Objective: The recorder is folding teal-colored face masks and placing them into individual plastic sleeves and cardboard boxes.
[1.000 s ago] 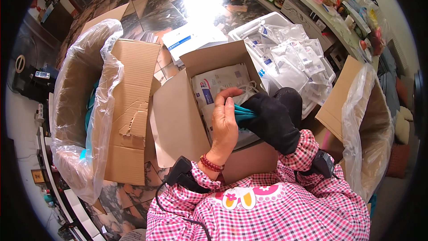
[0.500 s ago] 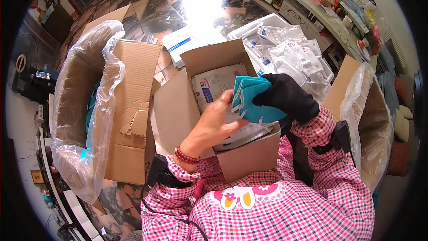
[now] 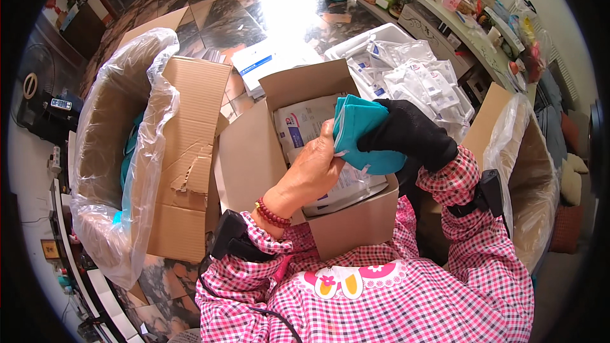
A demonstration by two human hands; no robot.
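A small stack of teal folded face masks point(image 3: 368, 130) with short white straps is held up over an open cardboard box point(image 3: 356, 219). My left hand point(image 3: 318, 168), bare and with dark red beads at the wrist, pinches the stack's left edge. In a black glove, my right hand point(image 3: 413, 133) grips the same stack from the right, its fingertips partly hidden. Beneath the hands, white printed packets point(image 3: 305, 124) lie inside the box.
A plastic-lined carton point(image 3: 190, 114) on the left has teal pieces inside. Another lined carton point(image 3: 537, 171) stands at the right. Beyond the middle box are a white tub point(image 3: 340, 44) heaped with sealed packets and white boxes point(image 3: 279, 63). A cluttered shelf point(image 3: 438, 16) runs along the far right.
Both hands still hold the masks. The stack has tilted and risen slightly; my left fingers have moved up along its left edge, and fewer straps show.
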